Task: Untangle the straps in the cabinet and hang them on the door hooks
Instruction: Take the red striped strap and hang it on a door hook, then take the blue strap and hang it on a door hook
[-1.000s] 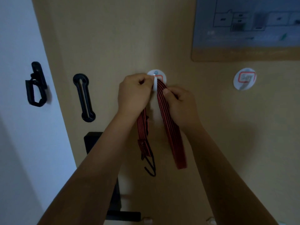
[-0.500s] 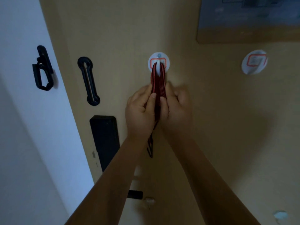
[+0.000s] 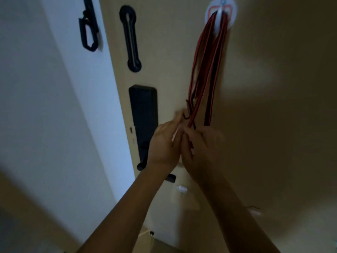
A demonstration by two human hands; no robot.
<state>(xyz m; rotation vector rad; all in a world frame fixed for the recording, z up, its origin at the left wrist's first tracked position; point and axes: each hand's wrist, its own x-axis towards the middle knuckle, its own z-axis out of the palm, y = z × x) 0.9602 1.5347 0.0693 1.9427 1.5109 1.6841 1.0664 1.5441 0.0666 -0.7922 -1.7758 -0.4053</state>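
A red-and-black strap [image 3: 209,57] hangs in several lengths from a round white adhesive hook [image 3: 221,10] at the top of the tan door [image 3: 273,106]. Its lower ends, with a small black metal hook [image 3: 187,112], reach down to my hands. My left hand [image 3: 165,145] and my right hand [image 3: 202,150] meet side by side below the hook. The fingers of both curl round the strap's bottom ends. The tips of the strap are hidden between my fingers.
A black door lock panel with a lever handle [image 3: 144,123] sits left of my hands. Above it is a black slotted door guard [image 3: 131,38], with its black latch piece [image 3: 89,31] on the white wall [image 3: 45,106]. A small white clip [image 3: 181,189] is lower on the door.
My hands have slid down the strap from just under the white hook to its bottom ends. The view has dropped, so the hook now sits at the top edge.
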